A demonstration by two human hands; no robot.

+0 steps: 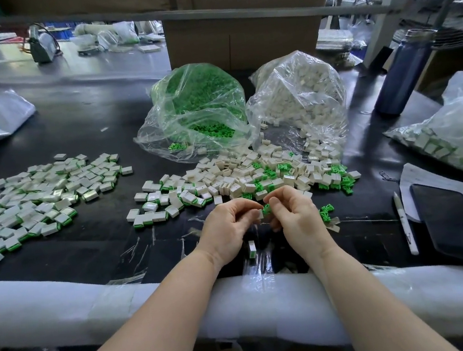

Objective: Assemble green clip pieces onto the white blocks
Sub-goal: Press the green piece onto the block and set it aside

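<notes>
My left hand (226,228) pinches a small white block (260,214) at its fingertips, just above the black table. My right hand (295,214) pinches a green clip piece (266,208) right against that block. Both hands meet at the table's front centre. A finished block with a green edge (252,249) lies between my wrists. Loose white blocks (253,172) mixed with green clips (338,176) spread out beyond my hands. More green clips (326,212) lie just right of my right hand.
A pile of assembled blocks (40,196) covers the left. Clear bags of green clips (201,106) and white blocks (299,94) stand behind. A blue bottle (404,72), another bag (458,130), a black phone (455,226) and a pen (405,224) sit right. White foam padding (94,306) lines the front edge.
</notes>
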